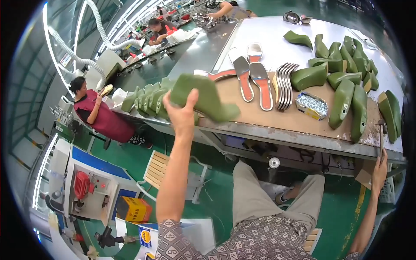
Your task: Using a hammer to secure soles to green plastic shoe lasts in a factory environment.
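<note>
My left hand (182, 113) is closed round a green shoe last (203, 95), lifted above the front edge of the workbench (277, 131) and slightly blurred. At the far right my right hand (379, 173) grips a hammer (381, 141) by its handle, its head up at the bench edge beside a pair of green lasts (387, 115). Dark-and-orange insoles (261, 86) lie on the brown board, next to a stack of curved insoles (284, 86) standing on edge. Right of these sits an open box of small metal nails (313, 105).
Many green lasts (344, 102) spread over the bench's right side. A row of lasts (147, 99) lines the left edge. A person in a red apron (104, 112) stands at left; others work farther back. A slatted chair (158, 168) and a machine with a red motor (82, 185) are lower left.
</note>
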A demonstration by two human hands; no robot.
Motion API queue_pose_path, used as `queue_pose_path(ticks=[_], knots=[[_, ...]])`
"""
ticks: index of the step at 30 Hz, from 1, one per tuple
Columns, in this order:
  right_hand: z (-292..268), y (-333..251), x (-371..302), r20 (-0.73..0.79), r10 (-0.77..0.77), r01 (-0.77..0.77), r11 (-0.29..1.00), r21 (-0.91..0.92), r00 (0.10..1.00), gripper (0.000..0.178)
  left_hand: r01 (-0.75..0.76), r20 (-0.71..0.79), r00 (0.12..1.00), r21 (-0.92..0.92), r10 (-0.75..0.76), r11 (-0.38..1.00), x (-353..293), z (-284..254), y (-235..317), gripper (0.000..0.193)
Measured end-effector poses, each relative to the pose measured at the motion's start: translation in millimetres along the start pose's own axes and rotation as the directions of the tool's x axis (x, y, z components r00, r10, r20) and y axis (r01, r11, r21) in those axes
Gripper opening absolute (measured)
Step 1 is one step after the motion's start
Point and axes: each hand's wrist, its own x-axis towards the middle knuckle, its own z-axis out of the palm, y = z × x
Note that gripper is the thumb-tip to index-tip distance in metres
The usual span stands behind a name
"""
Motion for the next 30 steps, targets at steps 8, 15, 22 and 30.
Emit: queue_pose_path(ticks=[8, 15, 22, 30], knots=[[9.3, -3.7, 20.2, -0.023, -0.076, 0.066, 0.955, -0.288, 0.997, 0.033, 0.265, -0.206, 0.963, 0.626, -0.172, 0.733, -30.9, -24.4, -119.7, 0.058], [15.3, 17.4, 40.2, -0.042, -0.191, 0.176, 0.956, -0.236, 0.981, 0.037, 0.074, -0.202, 0.952, 0.881, 0.23, 0.468, -6.4, 3.7, -137.7, 0.045], [-9.0, -68.5, -21.8, -0.221, -0.292, 0.286, 0.956, -0.06, 0.931, 0.033, -0.339, 0.327, 0.935, 0.714, 0.136, 0.613, 3.9, 105.8, -133.9, 0.058], [-27.5, -148.7, -99.9, 0.069, -0.264, 0.22, 0.9, 0.378, 0.962, 0.029, 0.038, 0.318, 0.918, 0.522, -0.236, 0.852, 39.8, 156.7, -174.9, 0.071]])
